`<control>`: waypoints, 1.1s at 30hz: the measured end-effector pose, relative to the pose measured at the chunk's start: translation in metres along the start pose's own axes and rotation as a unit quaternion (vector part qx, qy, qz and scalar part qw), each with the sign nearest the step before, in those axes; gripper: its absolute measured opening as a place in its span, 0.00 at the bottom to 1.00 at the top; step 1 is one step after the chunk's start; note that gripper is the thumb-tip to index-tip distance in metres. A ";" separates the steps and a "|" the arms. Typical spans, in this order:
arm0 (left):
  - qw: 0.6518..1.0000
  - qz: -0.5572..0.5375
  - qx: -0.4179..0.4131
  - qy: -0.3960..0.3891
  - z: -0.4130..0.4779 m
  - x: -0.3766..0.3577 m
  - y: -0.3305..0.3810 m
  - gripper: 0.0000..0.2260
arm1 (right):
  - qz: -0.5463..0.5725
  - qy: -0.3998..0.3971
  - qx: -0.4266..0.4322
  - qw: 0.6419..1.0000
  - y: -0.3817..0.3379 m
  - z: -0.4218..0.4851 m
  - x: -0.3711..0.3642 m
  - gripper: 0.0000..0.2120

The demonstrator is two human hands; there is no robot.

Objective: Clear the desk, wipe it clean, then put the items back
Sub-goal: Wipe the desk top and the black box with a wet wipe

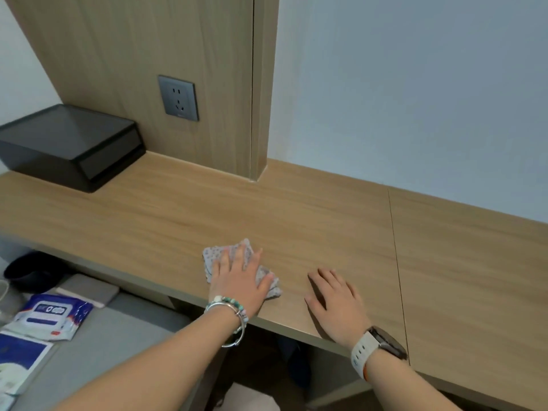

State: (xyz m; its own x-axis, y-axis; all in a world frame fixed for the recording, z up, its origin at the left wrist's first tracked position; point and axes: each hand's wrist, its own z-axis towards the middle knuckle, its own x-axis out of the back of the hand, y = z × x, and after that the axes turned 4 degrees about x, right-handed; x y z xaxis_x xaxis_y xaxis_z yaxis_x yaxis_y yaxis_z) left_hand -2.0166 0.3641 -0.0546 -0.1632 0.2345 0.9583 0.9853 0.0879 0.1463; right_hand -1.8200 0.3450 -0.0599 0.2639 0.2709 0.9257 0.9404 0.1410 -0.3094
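**Cloth pressed flat for wiping**

The left hand (pixel 237 280) spreads straight fingers (pixel 224 261) over the cloth (pixel 214 255), pressing it flat on the counter (pixel 296 209) so its whole face rubs the wood. Just right of them, the right hand (pixel 335 304) lies released, palm down, likely as a brace. A box (pixel 68 143) sits far beyond-left of the fingers. A wipes pack (pixel 50 315) lies off the counter, probably set aside.

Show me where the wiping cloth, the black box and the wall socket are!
wiping cloth (pixel 211 257), head view, on its dotted left corner.
black box (pixel 66 136), head view, on its flat top.
wall socket (pixel 178 98), head view, on the middle of its grey plate.
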 end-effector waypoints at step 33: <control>0.999 0.003 0.034 0.012 0.064 0.019 -0.104 0.19 | 0.015 0.088 0.019 0.996 0.010 -0.003 -0.013 0.40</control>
State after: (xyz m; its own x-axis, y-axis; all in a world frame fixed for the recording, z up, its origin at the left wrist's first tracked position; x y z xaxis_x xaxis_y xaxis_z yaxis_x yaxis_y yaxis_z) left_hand -2.1258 0.4211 -0.0672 -0.1548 0.2113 0.9651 0.9805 0.1527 0.1239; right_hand -1.8137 0.3396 -0.0742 0.3283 0.1039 0.9389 0.9237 0.1725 -0.3421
